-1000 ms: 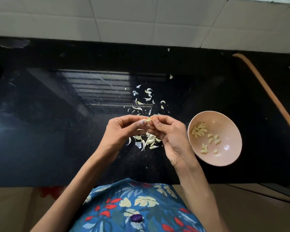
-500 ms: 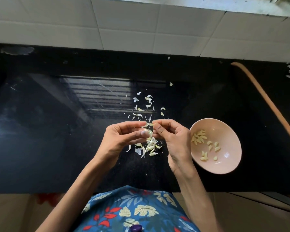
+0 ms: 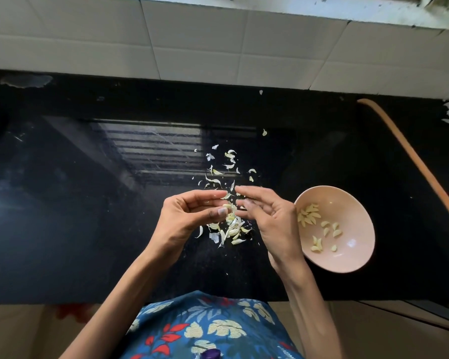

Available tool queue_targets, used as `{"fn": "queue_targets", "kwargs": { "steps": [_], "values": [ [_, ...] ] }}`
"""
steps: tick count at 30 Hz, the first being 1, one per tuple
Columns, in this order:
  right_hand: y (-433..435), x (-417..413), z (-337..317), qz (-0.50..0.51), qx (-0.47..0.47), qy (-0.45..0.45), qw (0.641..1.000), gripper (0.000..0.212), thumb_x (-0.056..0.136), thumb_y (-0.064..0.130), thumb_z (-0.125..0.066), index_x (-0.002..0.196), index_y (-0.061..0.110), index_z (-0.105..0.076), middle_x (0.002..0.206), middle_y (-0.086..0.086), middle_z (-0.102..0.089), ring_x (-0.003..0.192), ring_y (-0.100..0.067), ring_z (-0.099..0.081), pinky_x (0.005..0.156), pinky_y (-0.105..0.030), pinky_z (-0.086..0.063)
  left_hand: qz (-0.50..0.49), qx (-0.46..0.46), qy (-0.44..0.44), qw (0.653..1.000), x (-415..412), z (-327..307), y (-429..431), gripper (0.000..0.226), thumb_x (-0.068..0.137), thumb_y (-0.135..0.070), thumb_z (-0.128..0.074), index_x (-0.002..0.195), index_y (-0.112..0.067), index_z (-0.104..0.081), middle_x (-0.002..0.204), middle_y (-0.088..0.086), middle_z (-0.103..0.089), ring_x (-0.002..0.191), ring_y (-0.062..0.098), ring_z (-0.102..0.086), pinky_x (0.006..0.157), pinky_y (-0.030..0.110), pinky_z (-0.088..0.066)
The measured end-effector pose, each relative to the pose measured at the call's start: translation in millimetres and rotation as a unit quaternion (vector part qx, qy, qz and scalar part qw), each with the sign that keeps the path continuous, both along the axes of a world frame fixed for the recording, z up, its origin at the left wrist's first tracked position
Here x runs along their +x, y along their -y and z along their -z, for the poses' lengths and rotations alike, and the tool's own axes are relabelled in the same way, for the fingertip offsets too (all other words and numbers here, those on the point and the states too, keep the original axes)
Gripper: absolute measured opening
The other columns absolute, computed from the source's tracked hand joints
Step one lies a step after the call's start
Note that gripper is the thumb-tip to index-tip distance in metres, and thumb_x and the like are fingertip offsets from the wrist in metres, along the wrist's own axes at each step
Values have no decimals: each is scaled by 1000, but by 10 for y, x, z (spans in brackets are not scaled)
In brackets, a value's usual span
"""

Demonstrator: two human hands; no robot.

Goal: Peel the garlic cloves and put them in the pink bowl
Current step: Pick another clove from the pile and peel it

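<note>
My left hand [image 3: 189,218] pinches a small pale garlic clove [image 3: 227,206] between thumb and fingertips above the black counter. A short gap separates it from my right hand [image 3: 270,221], whose fingers are loosely spread, blurred by motion and holding nothing I can make out. To the right of that hand sits the pink bowl [image 3: 358,211] with several peeled cloves [image 3: 309,217] inside. Below and between the hands, a heap of garlic skins and cloves [image 3: 231,233] lies on the counter.
More loose skins [image 3: 226,164] are scattered on the counter [image 3: 88,203] beyond the hands. An orange hose [image 3: 412,161] curves along the right side past the bowl. A white tiled wall [image 3: 192,47] rises behind the counter.
My hands were together working on one clove; now the right hand has pulled away to the right and opened, while the left keeps the clove. The view has tilted slightly.
</note>
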State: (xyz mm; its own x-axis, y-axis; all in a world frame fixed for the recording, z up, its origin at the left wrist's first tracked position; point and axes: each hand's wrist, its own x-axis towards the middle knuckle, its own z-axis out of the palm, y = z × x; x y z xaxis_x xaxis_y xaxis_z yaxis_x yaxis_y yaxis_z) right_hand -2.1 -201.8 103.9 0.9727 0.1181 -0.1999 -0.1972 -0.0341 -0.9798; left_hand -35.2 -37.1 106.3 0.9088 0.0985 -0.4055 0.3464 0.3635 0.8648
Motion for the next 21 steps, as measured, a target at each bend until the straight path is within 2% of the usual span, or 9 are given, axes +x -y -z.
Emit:
{"fn": "queue_targets", "kwargs": {
  "steps": [3, 7, 10, 14, 18, 21],
  "values": [
    [-5, -70, -15, 3, 63, -34, 997, 18, 89, 0, -70, 101, 10, -77, 95, -9, -77, 90, -27, -75, 81, -38, -61, 2, -13, 8, 1000, 4, 12, 13, 30, 76, 4, -73, 105, -3, -74, 99, 21, -75, 88, 26, -74, 79, 29, -61],
    [-58, -121, 25, -9, 40, 18, 999, 17, 78, 8, -82, 93, 16, -80, 95, -9, -76, 94, -25, -74, 80, -35, -59, 10, -11, 20, 1000, -4, -11, 42, 30, 78, 1, -71, 108, -3, -73, 102, 20, -75, 88, 24, -74, 77, 28, -60],
    [-89, -122, 64, 11, 33, 42, 999, 15, 76, 6, -82, 88, 14, -80, 92, -10, -76, 90, -24, -74, 77, -32, -59, 17, 5, 29, 999, -7, -30, 58, 31, 77, -4, -71, 108, -5, -72, 102, 17, -76, 90, 24, -74, 79, 28, -60],
    [-67, -120, 80, 16, 63, 43, 997, 16, 80, 1, -78, 90, 13, -80, 93, -10, -76, 91, -27, -73, 78, -34, -58, 17, 39, 40, 998, -25, -61, 75, 28, 79, -9, -72, 107, -7, -74, 100, 15, -77, 93, 31, -73, 86, 35, -60],
    [-60, -135, 81, 5, 71, 58, 996, 22, 79, -2, -77, 94, 14, -80, 97, -8, -76, 96, -25, -71, 83, -32, -56, 10, 64, 51, 997, -34, -110, 87, 25, 82, -14, -69, 106, -9, -75, 93, 12, -78, 84, 23, -74, 78, 29, -61],
    [-72, -136, 79, 13, 72, 73, 995, 19, 79, 1, -78, 92, 13, -80, 95, -8, -76, 95, -28, -72, 84, -40, -58, 7, 73, 56, 996, -38, -129, 90, 25, 80, -14, -71, 105, -10, -75, 91, 10, -78, 81, 17, -74, 76, 25, -60]
  ]
}}
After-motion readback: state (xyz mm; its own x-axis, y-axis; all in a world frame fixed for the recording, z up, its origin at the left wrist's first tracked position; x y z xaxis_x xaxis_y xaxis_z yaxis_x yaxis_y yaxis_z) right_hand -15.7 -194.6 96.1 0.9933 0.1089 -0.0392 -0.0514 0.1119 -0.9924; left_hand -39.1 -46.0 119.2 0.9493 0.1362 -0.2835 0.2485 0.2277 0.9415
